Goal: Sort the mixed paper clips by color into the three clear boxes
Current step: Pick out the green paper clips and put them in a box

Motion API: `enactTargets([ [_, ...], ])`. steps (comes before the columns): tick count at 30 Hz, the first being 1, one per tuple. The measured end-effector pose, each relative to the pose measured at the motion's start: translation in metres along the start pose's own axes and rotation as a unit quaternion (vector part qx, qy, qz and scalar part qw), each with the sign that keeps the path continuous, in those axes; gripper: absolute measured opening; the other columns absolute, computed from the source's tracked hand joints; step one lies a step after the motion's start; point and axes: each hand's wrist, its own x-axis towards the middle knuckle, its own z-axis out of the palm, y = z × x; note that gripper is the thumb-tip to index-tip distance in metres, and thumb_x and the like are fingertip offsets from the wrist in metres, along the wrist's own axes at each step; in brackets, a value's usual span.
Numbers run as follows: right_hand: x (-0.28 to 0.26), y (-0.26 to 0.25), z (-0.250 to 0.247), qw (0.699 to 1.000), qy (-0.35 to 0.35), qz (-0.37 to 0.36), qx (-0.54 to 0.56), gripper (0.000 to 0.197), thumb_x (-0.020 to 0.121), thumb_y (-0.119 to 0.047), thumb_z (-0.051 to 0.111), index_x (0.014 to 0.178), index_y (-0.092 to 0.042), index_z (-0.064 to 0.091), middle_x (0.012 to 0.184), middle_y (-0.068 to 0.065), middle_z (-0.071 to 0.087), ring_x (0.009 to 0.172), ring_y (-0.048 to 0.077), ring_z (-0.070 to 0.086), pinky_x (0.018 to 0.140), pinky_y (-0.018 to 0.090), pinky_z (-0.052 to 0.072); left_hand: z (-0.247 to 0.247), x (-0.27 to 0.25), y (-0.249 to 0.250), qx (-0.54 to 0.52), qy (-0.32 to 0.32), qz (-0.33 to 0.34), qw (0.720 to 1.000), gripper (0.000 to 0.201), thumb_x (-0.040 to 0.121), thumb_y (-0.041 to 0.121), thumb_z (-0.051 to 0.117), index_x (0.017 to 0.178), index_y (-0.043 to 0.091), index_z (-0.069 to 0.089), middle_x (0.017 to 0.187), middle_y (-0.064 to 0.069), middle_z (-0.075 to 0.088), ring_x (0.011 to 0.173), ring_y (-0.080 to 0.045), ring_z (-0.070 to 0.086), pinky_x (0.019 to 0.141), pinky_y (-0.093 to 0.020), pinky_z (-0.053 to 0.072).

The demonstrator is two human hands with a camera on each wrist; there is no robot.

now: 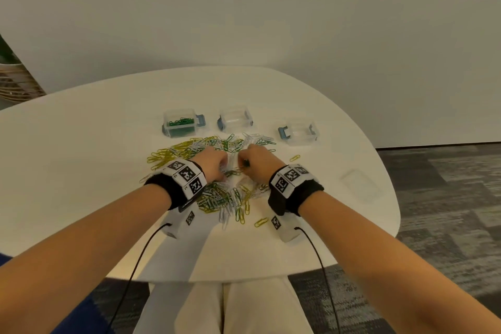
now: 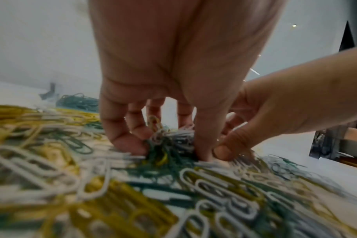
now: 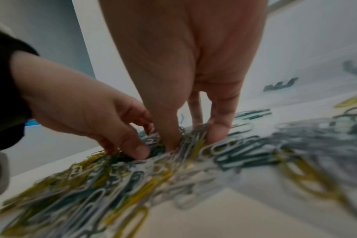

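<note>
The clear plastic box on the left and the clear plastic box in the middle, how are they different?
The left clear plastic box holds a heap of green paper clips; the middle clear plastic box looks empty. The left box's blue latch sticks out on its right side, the middle box's shows on its left. Both stand on the white table, behind the mixed pile.

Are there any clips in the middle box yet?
No, in the head view the middle box looks empty; only the left box holds green clips.

Right hand (image 3: 185, 80) and left hand (image 3: 88, 111), fingertips down in blurred mixed paper clips (image 3: 132, 185).
</note>
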Motion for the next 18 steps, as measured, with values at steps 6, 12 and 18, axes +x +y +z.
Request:
enactTargets([
  [6,-0.027,0.042,-0.031,0.985,0.078,0.050,0.144,0.030,0.094,-0.003,0.045,0.108,-0.012,0.070,0.113,-0.002,0.063,0.094,0.013,0.057,0.080,0.019,0.040,-0.013,-0.020,-0.037,-0.069,0.083,0.002,0.994,0.033,0.089,0.039,0.059,0.115,0.020,0.055,0.116,-0.006,0.054,0.094,-0.020,0.052,0.081,-0.031,0.042],
  [12,-0.050,0.059,-0.038,0.984,-0.043,0.165,0.044,0.056,0.082,-0.018,0.072,0.132,-0.010,0.047,0.133,0.013,0.047,0.112,0.028,0.054,0.088,0.032,0.052,-0.010,-0.034,-0.052,-0.018,0.011,-0.093,0.995,0.056,0.077,0.034,0.073,0.124,0.025,0.044,0.126,-0.012,0.037,0.100,-0.029,0.054,0.092,-0.039,0.048],
  [18,-0.049,0.051,-0.013,0.984,-0.067,0.154,0.060,0.069,0.075,-0.011,0.077,0.133,-0.015,0.041,0.129,0.014,0.041,0.095,0.030,0.061,0.073,0.032,0.058,-0.005,-0.038,-0.042,-0.001,-0.021,-0.105,0.994,0.061,0.073,0.043,0.075,0.123,0.034,0.041,0.135,-0.013,0.033,0.115,-0.036,0.049,0.098,-0.045,0.044],
])
